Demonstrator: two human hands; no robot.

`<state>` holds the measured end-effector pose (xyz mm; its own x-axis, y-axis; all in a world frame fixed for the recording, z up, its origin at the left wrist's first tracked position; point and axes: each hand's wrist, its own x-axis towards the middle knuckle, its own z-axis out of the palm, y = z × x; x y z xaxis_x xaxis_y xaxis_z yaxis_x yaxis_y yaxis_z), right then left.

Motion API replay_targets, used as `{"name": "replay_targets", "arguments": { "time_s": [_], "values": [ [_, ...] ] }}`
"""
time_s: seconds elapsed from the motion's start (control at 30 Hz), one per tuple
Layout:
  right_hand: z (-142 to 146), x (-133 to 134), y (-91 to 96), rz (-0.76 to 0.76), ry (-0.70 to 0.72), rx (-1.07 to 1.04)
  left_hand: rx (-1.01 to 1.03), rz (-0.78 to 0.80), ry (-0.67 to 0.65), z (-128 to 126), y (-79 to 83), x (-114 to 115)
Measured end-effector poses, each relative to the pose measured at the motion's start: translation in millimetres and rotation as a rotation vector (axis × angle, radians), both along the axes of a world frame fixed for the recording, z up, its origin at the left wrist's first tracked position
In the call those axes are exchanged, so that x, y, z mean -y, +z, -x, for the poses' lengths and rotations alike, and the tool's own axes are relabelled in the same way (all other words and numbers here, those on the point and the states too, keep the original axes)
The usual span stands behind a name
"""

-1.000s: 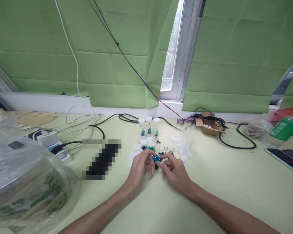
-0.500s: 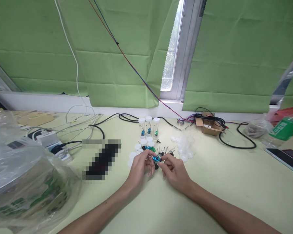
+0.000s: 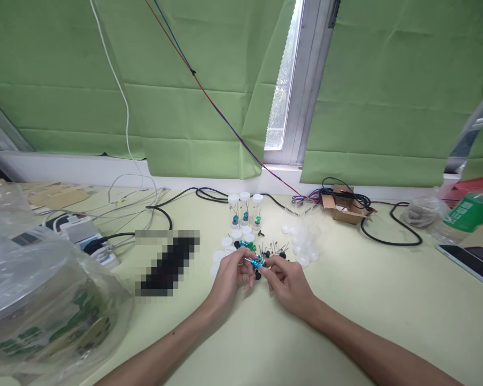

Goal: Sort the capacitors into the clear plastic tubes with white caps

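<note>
Your left hand [image 3: 230, 272] and right hand [image 3: 288, 279] together pinch the blue piece [image 3: 257, 264] | it is nearer than the capped tubes [image 3: 245, 209] | loosened grip could drop it among loose parts [image 3: 282, 255]

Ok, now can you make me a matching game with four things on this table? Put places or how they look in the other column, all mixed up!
Things:
1. blue piece
2. three tubes
3. cardboard box
4. bottle

Places and looks:
A. standing upright in a row
B. at the far right of the picture
C. held between the left hand and right hand
D. brown, with a flap open

Right pairs: 1-C, 2-A, 3-D, 4-B
</note>
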<state>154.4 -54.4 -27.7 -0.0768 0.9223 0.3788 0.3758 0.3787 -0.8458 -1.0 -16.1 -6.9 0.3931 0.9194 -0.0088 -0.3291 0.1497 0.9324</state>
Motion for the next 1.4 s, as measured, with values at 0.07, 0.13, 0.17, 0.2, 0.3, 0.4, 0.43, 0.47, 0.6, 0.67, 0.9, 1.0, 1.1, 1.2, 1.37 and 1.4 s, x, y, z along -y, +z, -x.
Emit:
{"name": "replay_targets", "arguments": {
  "time_s": [0.07,0.13,0.17,0.2,0.3,0.4,0.43,0.47,0.6,0.67,0.9,1.0,1.1,1.2,1.37,1.4],
  "values": [
    [0,0,0.1,-0.005,-0.016,-0.003,-0.010,-0.021,-0.001,1,1.0,0],
    [1,1,-0.1,-0.016,-0.031,-0.018,-0.024,-0.063,-0.012,2,3.4,1],
    [1,1,-0.3,-0.021,-0.036,-0.026,-0.034,-0.093,-0.019,3,5.0,2],
    [1,1,-0.4,-0.028,-0.038,-0.033,-0.051,-0.127,-0.025,4,6.7,3],
    [1,1,-1.2,-0.041,-0.035,-0.039,-0.161,-0.240,-0.017,5,11.3,6],
    [0,0,-2.0,-0.049,-0.028,-0.038,-0.285,-0.313,0.006,4,12.2,8],
    [0,0,-2.3,-0.050,-0.027,-0.038,-0.310,-0.321,0.013,3,11.3,8],
    [0,0,-2.5,-0.052,-0.026,-0.036,-0.327,-0.325,0.018,3,9.9,7],
    [-1,0,-2.5,-0.046,-0.023,-0.022,-0.367,-0.342,0.032,2,2.5,5],
    [-1,1,-2.0,-0.037,-0.014,-0.009,-0.388,-0.359,0.027,3,0.2,4],
    [-1,1,-1.2,-0.041,0.014,0.029,-0.470,-0.432,0.024,5,1.6,4],
    [-1,1,-1.1,-0.042,-0.013,0.013,-0.519,-0.460,0.043,5,2.3,5],
    [0,0,-1.3,-0.040,-0.034,-0.024,-0.552,-0.485,0.038,5,4.1,7],
    [-1,-1,-2.4,-0.062,-0.033,-0.039,-0.572,-0.499,0.021,5,6.3,8],
    [-1,-2,-5.2,-0.079,-0.030,-0.024,-0.543,-0.473,-0.029,3,6.1,9],
    [-1,-2,-5.2,-0.081,-0.030,-0.021,-0.536,-0.468,-0.033,2,5.8,9]
  ]
}}
